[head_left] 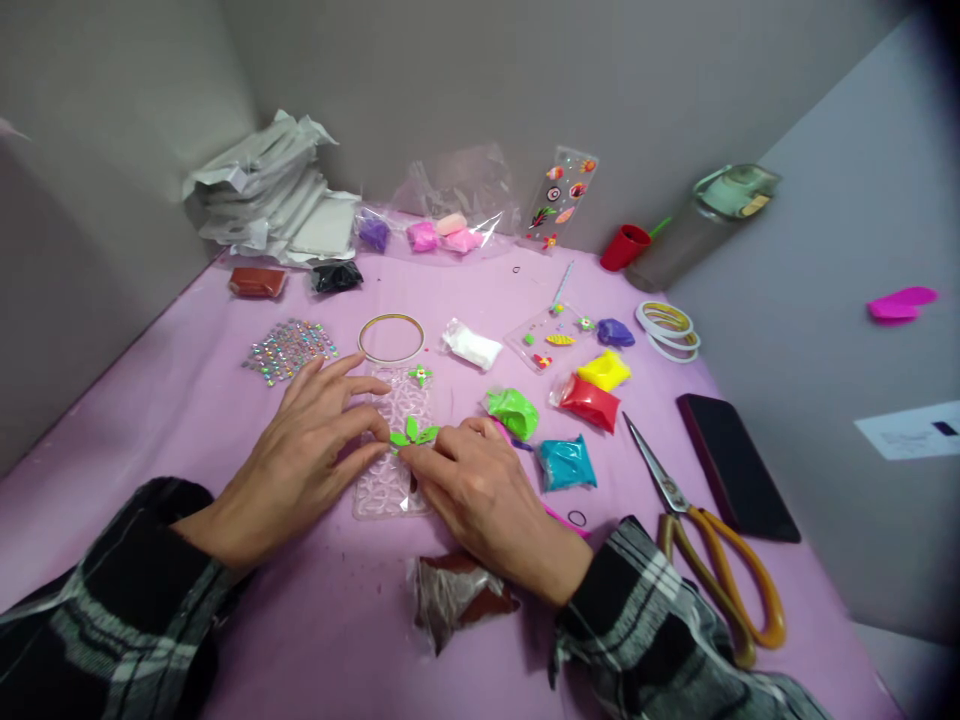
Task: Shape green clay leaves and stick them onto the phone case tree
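Observation:
A clear phone case [382, 490] with a raised web-like pattern lies flat on the table between my hands. On it sits a green clay flower [412, 430] with pointed petals; a smaller green flower with a pale centre [420, 375] is near the far edge. My left hand [319, 430] has thumb and forefinger drawn together at the left petal, the other fingers stretched over the case. My right hand [487, 490] is curled, its fingertips pressed at the lower side of the petals. Its palm hides the case's right part.
Around lie packets of green clay [513, 412], blue clay [567, 463], red clay [591, 402] and brown clay [461, 597]. Scissors [675, 495] and a phone [739, 465] are at right, rhinestones [289, 350] at left, a decorated case [547, 335] beyond. A bottle [694, 230] stands at the back right.

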`<state>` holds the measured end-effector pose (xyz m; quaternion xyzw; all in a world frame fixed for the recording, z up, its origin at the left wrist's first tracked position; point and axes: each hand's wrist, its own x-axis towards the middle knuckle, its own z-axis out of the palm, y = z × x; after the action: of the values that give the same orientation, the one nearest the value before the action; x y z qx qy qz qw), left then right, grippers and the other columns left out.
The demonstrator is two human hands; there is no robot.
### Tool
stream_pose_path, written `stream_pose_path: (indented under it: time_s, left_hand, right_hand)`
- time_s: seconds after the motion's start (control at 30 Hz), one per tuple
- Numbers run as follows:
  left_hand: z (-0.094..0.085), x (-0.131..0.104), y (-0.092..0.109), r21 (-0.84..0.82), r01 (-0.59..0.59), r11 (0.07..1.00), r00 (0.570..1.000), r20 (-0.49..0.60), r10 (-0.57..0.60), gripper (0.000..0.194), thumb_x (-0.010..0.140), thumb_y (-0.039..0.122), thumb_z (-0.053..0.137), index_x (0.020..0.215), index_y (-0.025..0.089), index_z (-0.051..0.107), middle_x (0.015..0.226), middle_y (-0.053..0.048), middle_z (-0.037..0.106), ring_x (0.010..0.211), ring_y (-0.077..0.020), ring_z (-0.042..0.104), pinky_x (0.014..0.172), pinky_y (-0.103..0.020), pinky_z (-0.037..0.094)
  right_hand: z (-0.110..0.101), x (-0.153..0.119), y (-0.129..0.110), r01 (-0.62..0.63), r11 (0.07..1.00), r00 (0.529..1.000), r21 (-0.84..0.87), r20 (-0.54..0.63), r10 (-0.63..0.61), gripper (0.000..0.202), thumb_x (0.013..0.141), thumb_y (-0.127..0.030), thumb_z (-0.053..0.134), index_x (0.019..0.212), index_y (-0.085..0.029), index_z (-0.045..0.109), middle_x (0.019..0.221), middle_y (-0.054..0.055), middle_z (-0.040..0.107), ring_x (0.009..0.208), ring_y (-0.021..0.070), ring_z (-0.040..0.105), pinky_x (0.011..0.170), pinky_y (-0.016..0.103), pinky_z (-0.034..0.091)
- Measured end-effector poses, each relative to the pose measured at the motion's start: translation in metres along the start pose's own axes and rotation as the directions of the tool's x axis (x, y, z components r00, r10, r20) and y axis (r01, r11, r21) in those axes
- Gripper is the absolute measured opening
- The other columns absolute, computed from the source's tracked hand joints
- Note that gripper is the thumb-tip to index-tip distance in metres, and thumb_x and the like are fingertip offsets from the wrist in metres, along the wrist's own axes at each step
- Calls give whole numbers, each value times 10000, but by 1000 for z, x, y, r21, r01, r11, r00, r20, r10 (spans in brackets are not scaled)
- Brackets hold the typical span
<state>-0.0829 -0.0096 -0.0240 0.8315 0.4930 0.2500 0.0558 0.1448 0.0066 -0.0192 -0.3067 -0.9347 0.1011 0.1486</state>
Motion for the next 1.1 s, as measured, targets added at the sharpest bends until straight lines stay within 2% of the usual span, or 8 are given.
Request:
stream_pose_path:
  time_s: [0.33, 0.6, 0.87, 1.1]
  left_hand:
    - [0, 0, -1, -17, 23, 1000, 1000, -14, -23, 78, 941, 211, 565, 917, 243, 632, 1300, -74, 616, 1449, -315, 365, 1198, -640, 238]
    - [-2, 0, 1, -22, 28, 999, 999, -39, -28, 78, 942, 198, 563, 914, 242, 622, 1277, -76, 627, 1441, -317, 375, 1191, -632, 253]
    - [-3, 0, 4, -13, 29, 999, 999, -36, -29, 80, 940, 190, 564, 906, 227, 626, 1267, -91, 634, 1436, -317, 381, 1193, -633, 247]
    - [-4, 0, 4, -6, 29, 1000, 999, -43, -29, 90, 942, 185, 553, 906, 228, 624, 1265, -90, 640, 1436, -319, 380, 1193, -648, 234]
  right_hand:
    - [0, 2, -2, 32, 998, 999, -52, 43, -30, 248, 1023, -162, 426, 1129, -208, 646, 839, 37, 579, 751, 186, 429, 789, 349, 320]
    - [1, -1, 4, -13, 1000, 999, -19, -52, 12, 242, 1005, -145, 464, 1115, -207, 671, 798, 24, 562, 744, 189, 436, 761, 338, 325]
    - [1, -1, 4, 15, 999, 1000, -51, -7, -16, 212, 989, -149, 493, 1074, -203, 679, 810, 29, 562, 747, 198, 431, 764, 346, 322]
    - [2, -2, 5, 4, 1000, 999, -24, -53, -5, 231, 1013, -157, 461, 1084, -206, 675, 797, 25, 554, 766, 194, 443, 769, 338, 325]
